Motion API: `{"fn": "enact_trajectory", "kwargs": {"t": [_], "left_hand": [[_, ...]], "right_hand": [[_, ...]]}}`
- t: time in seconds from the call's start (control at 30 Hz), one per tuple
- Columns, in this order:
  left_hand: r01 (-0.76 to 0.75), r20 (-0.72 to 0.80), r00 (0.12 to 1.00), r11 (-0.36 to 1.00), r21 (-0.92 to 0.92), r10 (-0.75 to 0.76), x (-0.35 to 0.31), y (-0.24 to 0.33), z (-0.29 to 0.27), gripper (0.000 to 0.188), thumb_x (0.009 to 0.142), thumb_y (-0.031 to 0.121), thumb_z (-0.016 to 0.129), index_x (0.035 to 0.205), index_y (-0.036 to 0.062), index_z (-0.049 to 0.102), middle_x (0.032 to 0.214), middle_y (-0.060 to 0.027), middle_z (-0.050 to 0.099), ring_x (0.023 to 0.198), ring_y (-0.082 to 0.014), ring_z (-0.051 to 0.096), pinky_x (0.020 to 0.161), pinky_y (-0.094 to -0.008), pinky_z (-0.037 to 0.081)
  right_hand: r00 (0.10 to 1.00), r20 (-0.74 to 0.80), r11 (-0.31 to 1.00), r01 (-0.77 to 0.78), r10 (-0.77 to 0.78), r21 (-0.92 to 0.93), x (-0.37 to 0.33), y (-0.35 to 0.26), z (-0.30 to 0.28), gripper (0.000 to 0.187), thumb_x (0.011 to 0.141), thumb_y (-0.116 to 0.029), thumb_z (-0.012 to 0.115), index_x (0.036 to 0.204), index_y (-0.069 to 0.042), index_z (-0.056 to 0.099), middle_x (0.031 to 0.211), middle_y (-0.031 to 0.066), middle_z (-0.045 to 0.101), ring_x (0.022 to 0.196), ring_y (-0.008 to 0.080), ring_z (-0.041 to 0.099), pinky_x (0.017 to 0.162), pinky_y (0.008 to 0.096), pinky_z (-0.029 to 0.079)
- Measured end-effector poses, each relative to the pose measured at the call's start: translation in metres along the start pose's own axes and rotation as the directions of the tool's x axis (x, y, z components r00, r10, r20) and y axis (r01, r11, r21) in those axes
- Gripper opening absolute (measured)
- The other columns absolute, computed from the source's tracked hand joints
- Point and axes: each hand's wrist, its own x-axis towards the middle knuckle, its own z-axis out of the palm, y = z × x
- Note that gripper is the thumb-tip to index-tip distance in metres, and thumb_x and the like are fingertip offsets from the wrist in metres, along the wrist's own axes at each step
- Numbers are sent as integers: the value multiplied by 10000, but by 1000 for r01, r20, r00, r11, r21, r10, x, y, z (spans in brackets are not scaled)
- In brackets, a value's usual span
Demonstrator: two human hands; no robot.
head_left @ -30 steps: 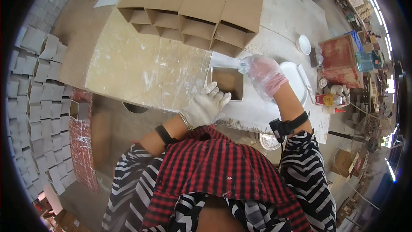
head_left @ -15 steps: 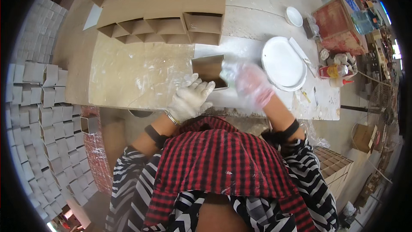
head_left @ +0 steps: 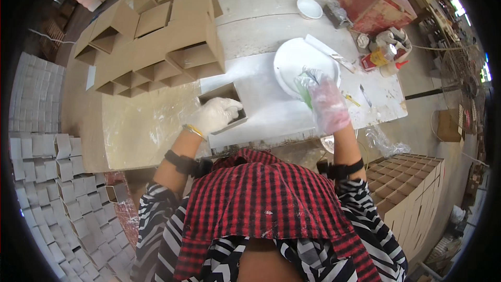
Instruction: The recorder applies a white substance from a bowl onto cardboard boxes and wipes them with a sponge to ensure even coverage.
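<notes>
My left hand (head_left: 218, 116), in a whitish glove, grips the near side of a small open cardboard box (head_left: 223, 92) on the table, its fingers bent over the rim into it. My right hand (head_left: 331, 105), in a glove smeared pink and white, is closed round a crumpled piece of clear and green plastic (head_left: 305, 84). It holds the plastic over the near part of a round white tray (head_left: 290, 63); whether the plastic touches the tray I cannot tell. A white flat strip (head_left: 324, 48) lies across the tray's far right rim.
Folded cardboard boxes (head_left: 156, 47) stand joined at the far left. Beyond the tray are a white bowl (head_left: 310, 8) and a red crate (head_left: 365, 1). Bottles (head_left: 379, 57) and a yellow cutter (head_left: 353, 100) lie right. Stacked cartons (head_left: 407, 183) flank the table's near right.
My right hand has moved from beside the small box to over the tray with the plastic. My left hand stays at the box, its fingers now over the rim. The whole view has turned.
</notes>
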Motion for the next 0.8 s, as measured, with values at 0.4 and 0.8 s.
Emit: {"fn": "enact_trajectory", "kwargs": {"t": [0.4, 0.8], "left_hand": [[271, 60, 957, 795, -542, -285, -9, -26, 6, 284, 981, 252, 570, 1059, 34, 734, 984, -117, 735, 828, -222, 689, 772, -349, 547], [163, 251, 918, 869, 467, -308, 16, -24, 12, 477, 934, 470, 481, 1200, 153, 717, 1235, -155, 684, 1149, -356, 642, 989, -458, 495]], "right_hand": [[920, 371, 830, 108, 126, -548, 40, 58, 24, 233, 921, -213, 577, 1049, -78, 719, 1020, 177, 725, 972, 353, 696, 857, 425, 535], [885, 296, 35, -330, 360, 943, 12, 95, -8, 323, 1020, -205, 586, 1289, -35, 638, 1142, 104, 705, 943, 216, 690, 844, 309, 549]]}}
